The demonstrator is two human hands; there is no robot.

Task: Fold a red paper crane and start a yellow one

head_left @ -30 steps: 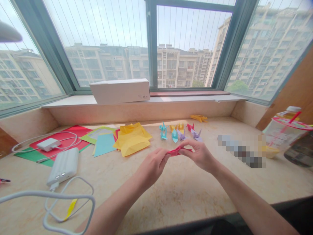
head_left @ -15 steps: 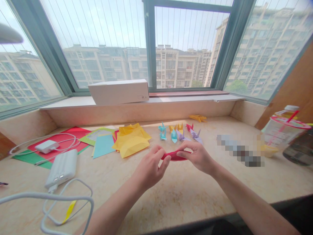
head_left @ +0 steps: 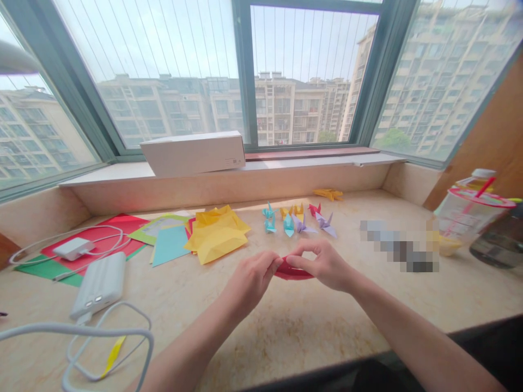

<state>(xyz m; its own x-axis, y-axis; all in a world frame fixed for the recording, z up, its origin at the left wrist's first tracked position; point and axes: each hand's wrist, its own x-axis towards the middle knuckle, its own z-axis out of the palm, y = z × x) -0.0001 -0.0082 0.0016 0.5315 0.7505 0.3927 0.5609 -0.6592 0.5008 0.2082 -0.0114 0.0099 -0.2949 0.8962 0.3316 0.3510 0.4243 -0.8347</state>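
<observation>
I see left hand and right hand pinching folded red paper from either side, likely steadying its creases | paper: above surface, before origami cranes, apparently set back for room

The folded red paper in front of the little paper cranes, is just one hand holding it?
No, the left hand and the right hand both pinch the folded red paper, one from each side.
</observation>
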